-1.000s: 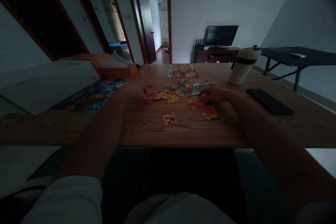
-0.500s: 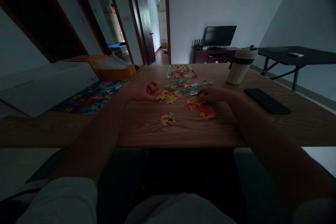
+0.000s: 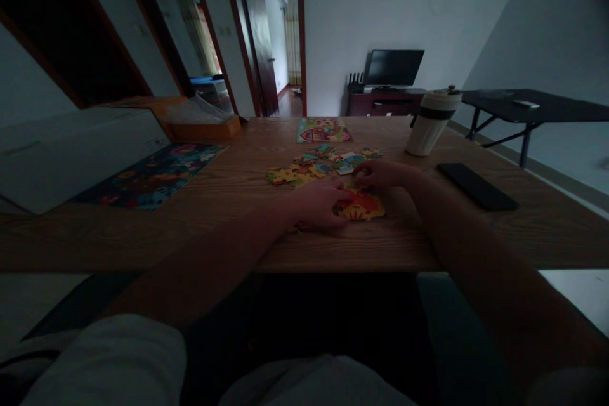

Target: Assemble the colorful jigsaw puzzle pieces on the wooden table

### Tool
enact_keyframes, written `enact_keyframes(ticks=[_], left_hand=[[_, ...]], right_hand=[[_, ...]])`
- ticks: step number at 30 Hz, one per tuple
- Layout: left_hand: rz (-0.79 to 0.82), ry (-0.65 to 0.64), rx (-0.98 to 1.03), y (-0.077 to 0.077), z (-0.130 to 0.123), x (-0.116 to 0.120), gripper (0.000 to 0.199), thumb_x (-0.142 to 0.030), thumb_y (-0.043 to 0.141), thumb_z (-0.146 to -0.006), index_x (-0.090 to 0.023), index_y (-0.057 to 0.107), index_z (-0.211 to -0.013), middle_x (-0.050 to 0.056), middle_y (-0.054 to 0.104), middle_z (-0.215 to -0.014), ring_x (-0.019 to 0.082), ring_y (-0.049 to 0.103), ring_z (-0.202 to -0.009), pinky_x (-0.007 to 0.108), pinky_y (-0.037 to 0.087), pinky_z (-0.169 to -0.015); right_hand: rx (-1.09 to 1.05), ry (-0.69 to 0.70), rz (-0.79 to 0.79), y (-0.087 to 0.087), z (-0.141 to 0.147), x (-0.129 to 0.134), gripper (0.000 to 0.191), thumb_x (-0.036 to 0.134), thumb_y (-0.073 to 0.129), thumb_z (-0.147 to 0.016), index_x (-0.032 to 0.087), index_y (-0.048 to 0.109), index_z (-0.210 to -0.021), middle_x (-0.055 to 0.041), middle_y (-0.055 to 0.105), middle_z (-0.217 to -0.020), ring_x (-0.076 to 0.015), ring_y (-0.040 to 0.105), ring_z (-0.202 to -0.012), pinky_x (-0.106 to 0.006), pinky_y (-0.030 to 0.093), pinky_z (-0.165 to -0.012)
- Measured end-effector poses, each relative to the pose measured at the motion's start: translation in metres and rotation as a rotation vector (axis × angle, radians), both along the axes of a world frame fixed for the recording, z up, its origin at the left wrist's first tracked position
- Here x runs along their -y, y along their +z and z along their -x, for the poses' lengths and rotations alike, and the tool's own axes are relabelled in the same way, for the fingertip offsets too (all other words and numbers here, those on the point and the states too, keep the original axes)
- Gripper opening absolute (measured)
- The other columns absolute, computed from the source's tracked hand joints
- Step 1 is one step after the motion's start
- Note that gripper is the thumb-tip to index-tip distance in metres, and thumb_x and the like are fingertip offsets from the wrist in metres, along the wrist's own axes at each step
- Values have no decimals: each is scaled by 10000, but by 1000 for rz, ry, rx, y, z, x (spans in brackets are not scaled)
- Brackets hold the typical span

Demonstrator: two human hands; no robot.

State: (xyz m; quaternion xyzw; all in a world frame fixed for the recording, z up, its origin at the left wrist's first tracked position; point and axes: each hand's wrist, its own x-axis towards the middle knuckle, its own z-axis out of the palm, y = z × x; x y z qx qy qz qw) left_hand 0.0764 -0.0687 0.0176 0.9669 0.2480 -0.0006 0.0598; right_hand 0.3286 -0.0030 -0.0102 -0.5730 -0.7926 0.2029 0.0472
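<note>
My left hand reaches over the wooden table, its fingers curved around a yellow and red puzzle piece at the left side of the joined red and yellow pieces. At the far edge of those pieces is my right hand, its fingertips pinched together; anything between them is too small and dark to tell. Beyond both hands lies a pile of loose puzzle pieces. My left hand covers most of a small cluster on the table.
A colourful picture card lies behind the pile. To the right are a white tumbler and a black flat object. On the left stand a white box, a dark patterned sheet and an orange box.
My left hand has moved right and nearer, from the pile's left side to the joined pieces, carrying a piece. My right hand has barely moved.
</note>
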Motion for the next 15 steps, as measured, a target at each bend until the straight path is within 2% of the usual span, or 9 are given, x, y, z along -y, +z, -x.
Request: enact_keyframes(ticks=[6,9,15], left_hand=[[-41,15,55,-11,0,-4,540,-623,486,-965,-225,673,-1278,100,632,-1217,259,582,-1153,364,433,-1019],[-52,9,49,-11,-2,-4,521,-605,513,-959,-233,670,-1288,97,627,-1227,262,576,-1160,367,428,-1024],[-52,12,42,-10,-2,-2,490,-572,523,-954,-240,680,-1277,100,634,-1238,274,581,-1141,384,446,-992]], right_hand=[[23,12,-12,1,1,0,327,365,641,-933,226,747,-1209,-90,761,-1139,-247,711,-959,-343,547,-890],[37,12,-6,3,1,1,316,362,634,-932,227,753,-1191,-85,766,-1118,-244,709,-949,-340,548,-879],[5,-16,-9,2,1,3,327,364,625,-944,229,728,-1223,-87,744,-1199,-240,701,-998,-328,543,-899]])
